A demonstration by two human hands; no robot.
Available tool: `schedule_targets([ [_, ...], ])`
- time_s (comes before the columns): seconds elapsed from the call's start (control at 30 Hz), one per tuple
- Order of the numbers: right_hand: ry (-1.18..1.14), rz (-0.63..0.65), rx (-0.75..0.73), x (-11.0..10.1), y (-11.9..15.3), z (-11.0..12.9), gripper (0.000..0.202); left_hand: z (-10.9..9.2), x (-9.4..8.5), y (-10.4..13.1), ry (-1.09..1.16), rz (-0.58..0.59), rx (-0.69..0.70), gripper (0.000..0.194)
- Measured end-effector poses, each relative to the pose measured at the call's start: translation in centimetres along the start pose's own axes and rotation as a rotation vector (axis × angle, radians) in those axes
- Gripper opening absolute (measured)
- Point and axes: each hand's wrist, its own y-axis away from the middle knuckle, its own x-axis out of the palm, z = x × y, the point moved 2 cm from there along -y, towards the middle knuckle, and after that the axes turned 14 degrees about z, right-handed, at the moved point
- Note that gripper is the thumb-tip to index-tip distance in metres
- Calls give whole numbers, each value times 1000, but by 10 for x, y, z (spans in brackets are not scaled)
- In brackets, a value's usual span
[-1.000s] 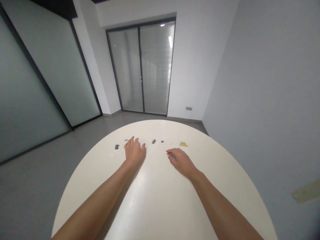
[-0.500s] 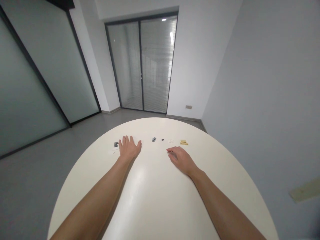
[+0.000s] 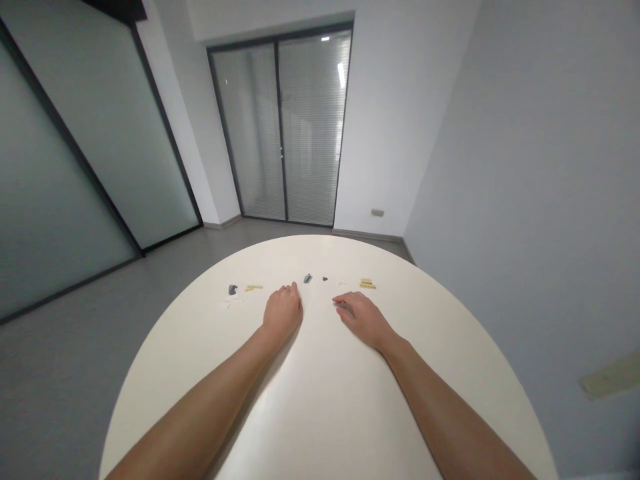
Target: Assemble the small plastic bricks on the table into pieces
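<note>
My left hand [image 3: 283, 309] rests on the white round table [image 3: 310, 413] with its fingers drawn in; whether anything is inside is hidden. Just beyond it on the right lies a small grey-blue piece [image 3: 308, 279]. My right hand [image 3: 361, 317] lies on its side, fingers bent, thumb and index tips near each other; what may be between them is too small to tell. Yellow strips [image 3: 367, 284] lie just past it, beside small whitish pieces [image 3: 342, 281] and a tiny dark piece [image 3: 325, 279].
Left of my left hand lie yellow strips [image 3: 254, 288], a dark grey piece [image 3: 233, 290] and thin white pieces [image 3: 230, 305]. Beyond the table's far edge are the floor, a glass door [image 3: 285, 133] and a wall socket [image 3: 377, 213].
My left hand has moved right and drawn in its spread fingers, uncovering the yellow strips on the left. My right hand has stayed in nearly the same place.
</note>
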Motion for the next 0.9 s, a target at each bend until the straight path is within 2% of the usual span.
schedule_targets([
  [0.1, 5, -2, -9, 0, -1, 1, 21, -15, -6, 10, -2, 124, 47, 36],
  [0.2, 20, -7, -23, 0, -1, 2, 20, -27, -9, 16, -3, 169, 128, 31],
  [0.33, 31, -4, -42, -2, -1, 5, 19, -37, -3, 15, 81, 73, 316, 25],
  [0.47, 41, 4, -69, -4, 0, 8, 17, -37, 8, 9, 324, -21, 471, 26],
  [0.63, 49, -4, -122, -2, 1, 8, 14, -34, 13, 6, 547, -74, 509, 36],
  [0.9, 73, 22, -134, -2, 0, 11, 14, -37, 20, 3, 625, -78, 521, 29],
])
